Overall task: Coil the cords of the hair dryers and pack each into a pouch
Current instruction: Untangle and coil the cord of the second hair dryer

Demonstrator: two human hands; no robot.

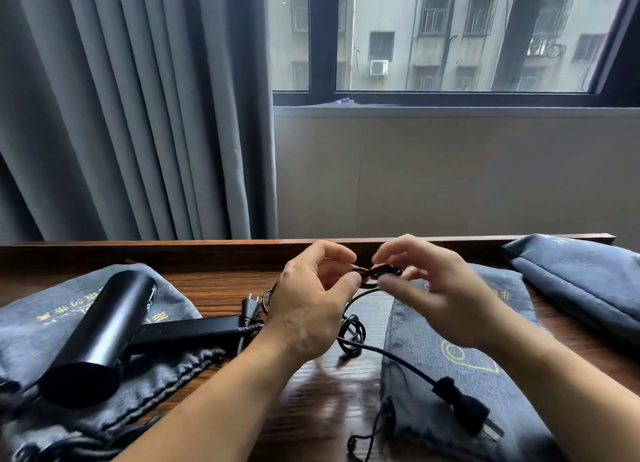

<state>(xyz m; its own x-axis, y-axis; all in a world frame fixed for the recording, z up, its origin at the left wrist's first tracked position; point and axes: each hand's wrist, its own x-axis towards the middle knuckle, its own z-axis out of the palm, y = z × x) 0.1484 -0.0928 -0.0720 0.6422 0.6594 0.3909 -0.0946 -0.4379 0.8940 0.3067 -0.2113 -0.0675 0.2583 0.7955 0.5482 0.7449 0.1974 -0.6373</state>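
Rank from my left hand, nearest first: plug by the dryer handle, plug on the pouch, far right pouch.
1. plug by the dryer handle, just beside the left hand
2. plug on the pouch, front right
3. far right pouch, back right

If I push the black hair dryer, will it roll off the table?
Probably not far. The hair dryer has a round barrel, but its handle sticks out sideways and would likely stop a roll. It lies on a soft grey pouch, which should grip it too.
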